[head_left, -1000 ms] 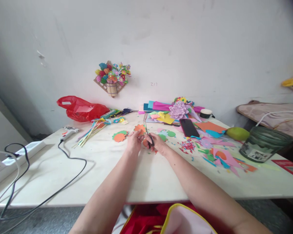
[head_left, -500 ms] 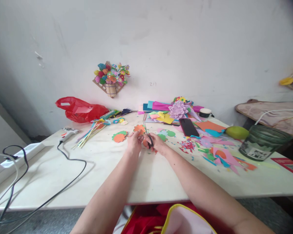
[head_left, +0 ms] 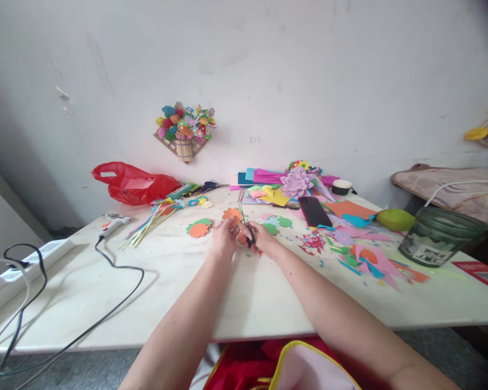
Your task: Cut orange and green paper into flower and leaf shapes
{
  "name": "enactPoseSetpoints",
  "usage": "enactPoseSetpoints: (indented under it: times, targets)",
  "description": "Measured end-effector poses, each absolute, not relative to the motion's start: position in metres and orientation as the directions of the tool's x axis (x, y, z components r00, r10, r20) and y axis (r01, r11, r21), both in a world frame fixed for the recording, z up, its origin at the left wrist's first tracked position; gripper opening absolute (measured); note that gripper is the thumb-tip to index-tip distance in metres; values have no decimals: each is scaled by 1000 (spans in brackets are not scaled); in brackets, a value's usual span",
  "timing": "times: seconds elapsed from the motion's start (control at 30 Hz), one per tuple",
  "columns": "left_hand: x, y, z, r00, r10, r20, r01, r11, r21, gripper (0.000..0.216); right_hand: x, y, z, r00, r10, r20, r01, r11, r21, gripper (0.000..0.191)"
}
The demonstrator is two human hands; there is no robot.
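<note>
Over the middle of the table, my left hand [head_left: 226, 233] is closed on an orange scalloped cutout [head_left: 231, 215], pinched by its near edge. Close beside it my right hand [head_left: 262, 239] is wrapped round the dark handles of a pair of scissors [head_left: 250, 235]. Their blades point away from me, beside the orange cutout, slightly apart. Green and orange scalloped cutouts [head_left: 199, 228] lie left of my left hand. To the right of the scissors rest green round pieces [head_left: 283, 222]. Small orange scraps lie under my hands, partly hidden.
A glue gun [head_left: 116, 222] with a black cord lies left, near a power strip [head_left: 38, 261]. Paper sticks [head_left: 152, 225] and a red plastic bag [head_left: 134, 183] sit behind. On the right are a phone [head_left: 314, 212], foam scraps [head_left: 374, 260] and a green tub [head_left: 439, 238].
Hardly anything differs: my hands, the scissors and the orange cutout stay in nearly the same place. The view has shifted very slightly.
</note>
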State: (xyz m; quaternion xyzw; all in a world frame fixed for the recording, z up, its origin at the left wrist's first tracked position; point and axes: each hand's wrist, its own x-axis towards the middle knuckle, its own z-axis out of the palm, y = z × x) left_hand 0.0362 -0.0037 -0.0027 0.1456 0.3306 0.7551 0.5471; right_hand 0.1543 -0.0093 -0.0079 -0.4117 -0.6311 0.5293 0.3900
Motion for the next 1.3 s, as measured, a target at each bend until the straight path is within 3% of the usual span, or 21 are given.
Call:
enactPoseSetpoints:
  times: [0.6,1.3]
  targets:
    - [35,-1,-7,-360,927,-107,-708,-196,679,34,153,-9,-9,-362,929,74,108,121,-987,31]
    - [36,-1,-10,-373,918,-131,-719,-197,666,25,154,-13,-4,-337,940,48,185,116,-976,35]
